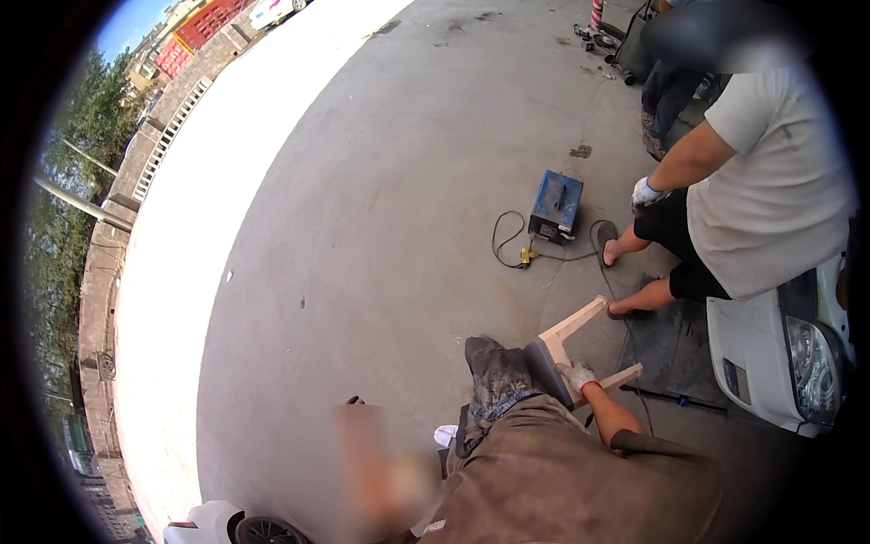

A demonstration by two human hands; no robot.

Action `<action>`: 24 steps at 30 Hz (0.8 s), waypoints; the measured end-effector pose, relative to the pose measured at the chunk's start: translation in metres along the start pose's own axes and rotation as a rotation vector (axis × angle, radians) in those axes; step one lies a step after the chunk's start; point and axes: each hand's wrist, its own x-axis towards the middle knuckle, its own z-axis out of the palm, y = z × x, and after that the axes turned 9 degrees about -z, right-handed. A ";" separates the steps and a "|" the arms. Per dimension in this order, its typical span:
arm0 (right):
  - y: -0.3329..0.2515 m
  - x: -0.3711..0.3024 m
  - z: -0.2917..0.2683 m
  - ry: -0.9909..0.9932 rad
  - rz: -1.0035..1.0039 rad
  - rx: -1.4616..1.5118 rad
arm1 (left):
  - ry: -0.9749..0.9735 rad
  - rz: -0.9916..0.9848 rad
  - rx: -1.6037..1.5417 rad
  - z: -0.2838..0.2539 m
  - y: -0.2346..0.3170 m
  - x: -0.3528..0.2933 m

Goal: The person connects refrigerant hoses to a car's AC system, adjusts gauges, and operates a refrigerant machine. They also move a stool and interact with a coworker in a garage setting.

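Note:
My right hand [577, 374], in a light work glove with a red cuff, grips a small stool [573, 323]. The stool is tipped on its side, its pale wooden legs pointing right and its dark seat against my leg. My fingers close around its frame between the legs. I cannot find my left hand; the area left of my body is blurred, and a small white patch [445, 436] beside my hip is too unclear to name.
A blue and black box-shaped device [555, 207] stands on the concrete, its cable running to a yellow connector [526, 256]. A person in a pale T-shirt [770, 172] stands by a white car front [770, 354]. Another person [671, 100] is behind. A white car [210, 523] shows lower left.

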 end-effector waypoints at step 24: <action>-0.446 0.357 -0.219 0.739 0.242 0.598 | -0.345 -0.632 0.480 0.161 0.441 0.507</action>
